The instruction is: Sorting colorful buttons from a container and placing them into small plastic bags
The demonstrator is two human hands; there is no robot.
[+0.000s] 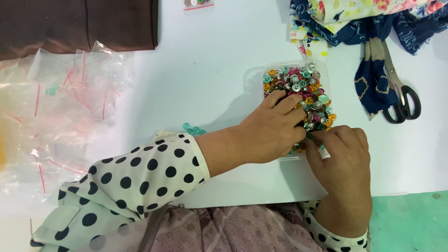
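Observation:
A clear plastic box (325,70) on the white table (210,60) holds several small snap buttons (298,81) in teal, orange, pink and silver. My left hand (270,133) lies over the box's near left part, fingers curled down into the buttons. My right hand (343,161) rests at the box's near right corner, fingertips pinched among the buttons at the edge. What each hand grips is hidden by the fingers. A few teal buttons (193,129) lie loose on the table beside my left wrist.
A heap of clear zip bags (56,121) with red strips covers the left side. Brown cloth (79,23) lies far left. Floral fabric (364,18) and black-handled scissors (401,100) sit at the far right. A small bag of buttons (196,3) is at the top edge.

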